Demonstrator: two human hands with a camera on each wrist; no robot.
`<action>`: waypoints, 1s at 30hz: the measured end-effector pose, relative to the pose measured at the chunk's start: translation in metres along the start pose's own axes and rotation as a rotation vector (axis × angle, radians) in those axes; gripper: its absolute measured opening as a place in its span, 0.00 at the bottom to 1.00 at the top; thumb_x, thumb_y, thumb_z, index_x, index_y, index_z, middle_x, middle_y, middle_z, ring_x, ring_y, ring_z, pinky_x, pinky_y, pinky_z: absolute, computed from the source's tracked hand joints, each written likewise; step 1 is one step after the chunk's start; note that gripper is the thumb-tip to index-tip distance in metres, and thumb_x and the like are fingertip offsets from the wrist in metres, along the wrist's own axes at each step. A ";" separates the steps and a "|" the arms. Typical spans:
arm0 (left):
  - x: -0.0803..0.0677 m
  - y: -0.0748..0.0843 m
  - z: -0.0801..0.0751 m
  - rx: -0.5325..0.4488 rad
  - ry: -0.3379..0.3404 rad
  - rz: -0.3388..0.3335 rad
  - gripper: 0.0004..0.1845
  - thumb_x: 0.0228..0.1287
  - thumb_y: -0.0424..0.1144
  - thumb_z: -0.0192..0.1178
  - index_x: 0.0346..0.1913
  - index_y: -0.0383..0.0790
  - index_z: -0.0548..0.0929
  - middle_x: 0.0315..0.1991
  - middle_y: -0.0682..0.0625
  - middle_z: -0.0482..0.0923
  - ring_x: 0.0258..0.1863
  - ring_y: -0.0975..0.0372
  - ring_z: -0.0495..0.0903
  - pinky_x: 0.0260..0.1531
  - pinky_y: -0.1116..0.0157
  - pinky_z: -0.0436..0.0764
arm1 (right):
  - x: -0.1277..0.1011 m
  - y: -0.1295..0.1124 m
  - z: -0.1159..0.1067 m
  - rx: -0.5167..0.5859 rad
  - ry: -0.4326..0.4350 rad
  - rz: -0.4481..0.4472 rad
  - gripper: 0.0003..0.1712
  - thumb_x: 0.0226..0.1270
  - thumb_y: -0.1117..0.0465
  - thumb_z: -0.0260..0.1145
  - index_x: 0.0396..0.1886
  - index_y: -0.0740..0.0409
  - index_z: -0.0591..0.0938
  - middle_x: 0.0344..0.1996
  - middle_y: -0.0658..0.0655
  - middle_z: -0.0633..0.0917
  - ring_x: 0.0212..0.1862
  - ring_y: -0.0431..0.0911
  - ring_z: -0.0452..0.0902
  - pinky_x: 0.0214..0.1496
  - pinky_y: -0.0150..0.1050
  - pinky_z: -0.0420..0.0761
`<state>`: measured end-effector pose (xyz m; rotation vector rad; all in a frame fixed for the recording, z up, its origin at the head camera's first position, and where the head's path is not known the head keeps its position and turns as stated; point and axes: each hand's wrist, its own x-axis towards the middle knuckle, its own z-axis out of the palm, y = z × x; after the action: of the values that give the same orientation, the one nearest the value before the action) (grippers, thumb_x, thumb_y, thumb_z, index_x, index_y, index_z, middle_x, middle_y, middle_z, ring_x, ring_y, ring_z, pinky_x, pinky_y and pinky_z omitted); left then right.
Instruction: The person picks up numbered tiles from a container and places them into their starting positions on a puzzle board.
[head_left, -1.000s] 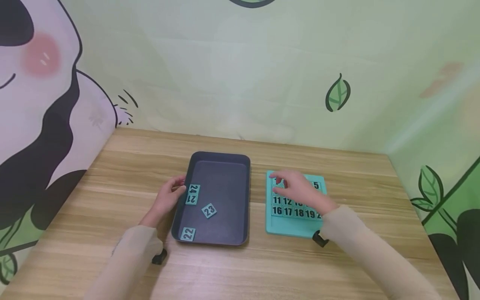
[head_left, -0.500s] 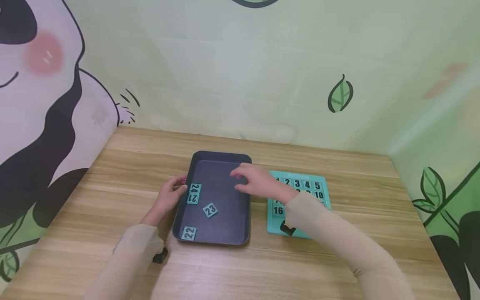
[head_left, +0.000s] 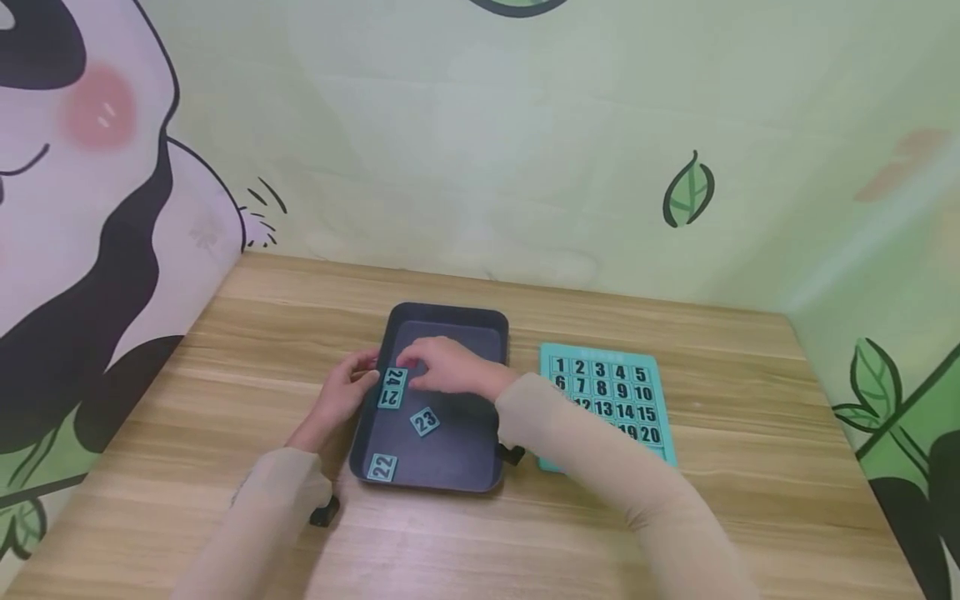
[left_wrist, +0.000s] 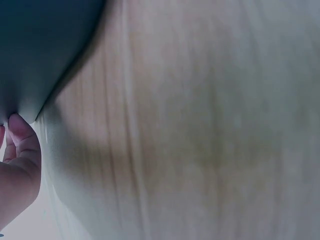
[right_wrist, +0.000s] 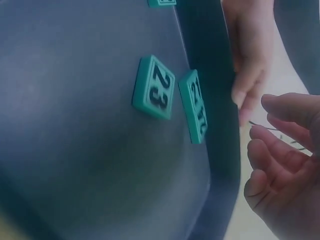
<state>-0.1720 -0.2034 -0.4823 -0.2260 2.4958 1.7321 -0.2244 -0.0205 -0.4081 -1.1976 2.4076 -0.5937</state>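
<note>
A dark shallow tray lies on the table with teal number tiles in it. Tiles 24 and 21 sit side by side along its left wall, tile 23 is tilted near the middle, and tile 22 lies in the front left corner. My left hand grips the tray's left rim, thumb tip at the edge. Over the tray, my right hand reaches in from the right, fingertips parted and close to tile 24, nothing between them. The right wrist view shows these loosely bent fingers.
To the tray's right lies a teal number board with rows of tiles from 1 to 20, its front part hidden behind my right sleeve. A wall with printed leaves and a panda stands behind the wooden table.
My right hand has travelled left from above the number board to the tiles at the tray's left side, uncovering most of the board. The left hand has stayed at the rim.
</note>
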 end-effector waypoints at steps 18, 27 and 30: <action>0.001 -0.001 0.000 0.019 -0.006 -0.016 0.21 0.65 0.34 0.44 0.61 0.36 0.63 0.58 0.36 0.65 0.58 0.44 0.65 0.55 0.52 0.69 | 0.029 0.003 0.040 -0.009 -0.088 0.058 0.19 0.55 0.61 0.62 0.49 0.54 0.77 0.43 0.52 0.80 0.44 0.41 0.73 0.48 0.31 0.74; 0.001 -0.002 0.000 -0.008 -0.003 -0.046 0.22 0.65 0.34 0.44 0.62 0.36 0.62 0.58 0.37 0.64 0.59 0.45 0.64 0.56 0.52 0.68 | 0.026 0.003 0.042 0.050 -0.117 0.077 0.21 0.53 0.62 0.64 0.50 0.55 0.76 0.28 0.50 0.79 0.28 0.38 0.73 0.28 0.26 0.71; 0.001 -0.002 0.000 -0.012 0.000 -0.039 0.22 0.65 0.33 0.44 0.62 0.35 0.62 0.58 0.36 0.64 0.59 0.45 0.64 0.56 0.53 0.68 | 0.024 0.001 0.043 0.054 -0.142 0.074 0.21 0.52 0.63 0.64 0.49 0.54 0.76 0.24 0.49 0.79 0.24 0.37 0.72 0.24 0.25 0.71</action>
<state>-0.1730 -0.2037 -0.4843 -0.2735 2.4642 1.7323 -0.2166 -0.0479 -0.4486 -1.0850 2.2919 -0.5296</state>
